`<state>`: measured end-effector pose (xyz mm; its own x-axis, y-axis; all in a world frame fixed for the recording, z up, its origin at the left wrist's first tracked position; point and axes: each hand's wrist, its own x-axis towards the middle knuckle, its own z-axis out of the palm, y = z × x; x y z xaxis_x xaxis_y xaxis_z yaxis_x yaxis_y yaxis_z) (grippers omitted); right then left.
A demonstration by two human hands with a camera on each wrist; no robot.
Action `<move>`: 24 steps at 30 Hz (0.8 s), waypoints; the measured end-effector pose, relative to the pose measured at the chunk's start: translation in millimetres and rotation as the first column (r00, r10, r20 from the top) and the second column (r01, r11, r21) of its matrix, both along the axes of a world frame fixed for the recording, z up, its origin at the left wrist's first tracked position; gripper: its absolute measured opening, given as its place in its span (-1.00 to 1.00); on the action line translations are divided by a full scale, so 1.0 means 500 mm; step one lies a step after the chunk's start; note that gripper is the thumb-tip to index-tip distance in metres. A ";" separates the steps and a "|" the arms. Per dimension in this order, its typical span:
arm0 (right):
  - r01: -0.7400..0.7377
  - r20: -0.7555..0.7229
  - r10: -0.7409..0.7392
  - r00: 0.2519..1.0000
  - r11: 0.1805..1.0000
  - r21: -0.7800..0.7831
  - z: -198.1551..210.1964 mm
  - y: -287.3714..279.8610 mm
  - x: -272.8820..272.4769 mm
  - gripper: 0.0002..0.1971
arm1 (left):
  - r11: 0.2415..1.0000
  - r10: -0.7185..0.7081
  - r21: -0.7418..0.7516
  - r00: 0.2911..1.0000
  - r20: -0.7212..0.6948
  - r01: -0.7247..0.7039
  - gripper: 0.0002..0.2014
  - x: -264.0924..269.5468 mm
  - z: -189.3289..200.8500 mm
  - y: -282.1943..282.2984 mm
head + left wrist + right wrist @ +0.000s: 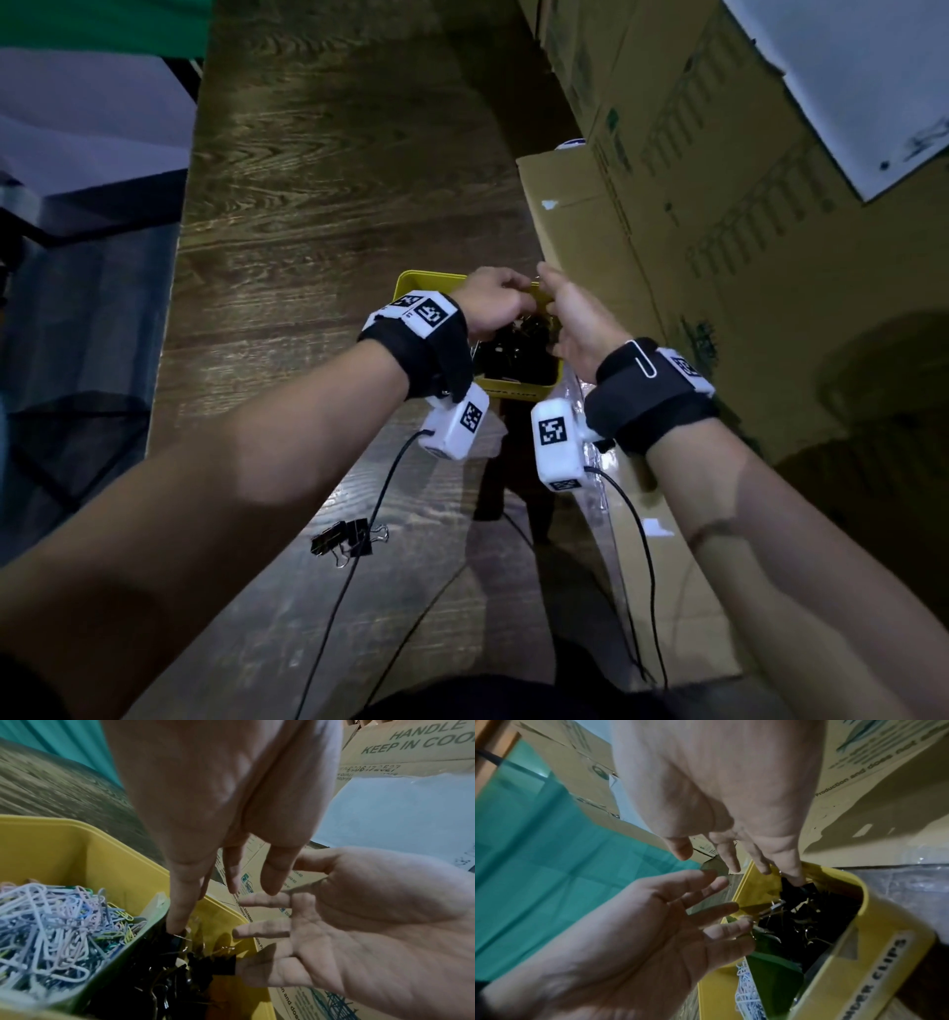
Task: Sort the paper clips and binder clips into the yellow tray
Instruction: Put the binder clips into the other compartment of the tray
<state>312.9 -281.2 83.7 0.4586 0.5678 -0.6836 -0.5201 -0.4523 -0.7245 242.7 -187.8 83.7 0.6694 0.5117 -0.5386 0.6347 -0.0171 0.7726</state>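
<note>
From the head view I have both hands over the yellow tray; a few binder clips lie on the table nearer me. In the left wrist view my left hand is spread, fingers down over the tray's black clips, beside the paper clips. In the right wrist view my right hand is spread too, a fingertip touching the black clips.

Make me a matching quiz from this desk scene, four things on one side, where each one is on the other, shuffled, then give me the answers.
1. pastel paper clips
2. black binder clips
3. white paper clip
4. left hand

A. on the right wrist strap
B. loose on the wooden table
C. over the yellow tray
D. in the tray's compartment left of the green divider

Pairs: 1-D, 2-B, 3-A, 4-C
</note>
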 end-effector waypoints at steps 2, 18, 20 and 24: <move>-0.008 0.019 0.008 1.000 1.000 0.005 0.012 -0.002 -0.005 -0.47 | 0.999 0.021 0.025 0.999 0.032 -0.021 -0.63 -0.014 0.002 0.005; -0.869 0.570 0.812 0.125 0.366 -0.332 -0.057 -0.037 -0.326 -0.48 | 0.799 -0.460 0.201 0.791 -0.404 0.567 -0.64 -0.458 -0.038 0.031; -0.875 0.519 0.855 0.006 0.256 -0.411 -0.099 -0.042 -0.386 -0.30 | 0.742 -0.512 0.150 0.696 -0.504 0.654 -0.44 -0.509 -0.063 0.015; -0.791 0.511 0.838 -0.194 0.174 -0.586 -0.162 -0.046 -0.468 -0.15 | 0.730 -0.494 0.132 0.652 -0.576 0.670 -0.24 -0.573 -0.124 -0.020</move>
<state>78.8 -304.1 2.8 -0.1420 0.8369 -0.5286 0.8788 -0.1392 -0.4564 -43.8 -198.0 21.8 0.5881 0.2973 -0.7522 0.6764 -0.6907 0.2558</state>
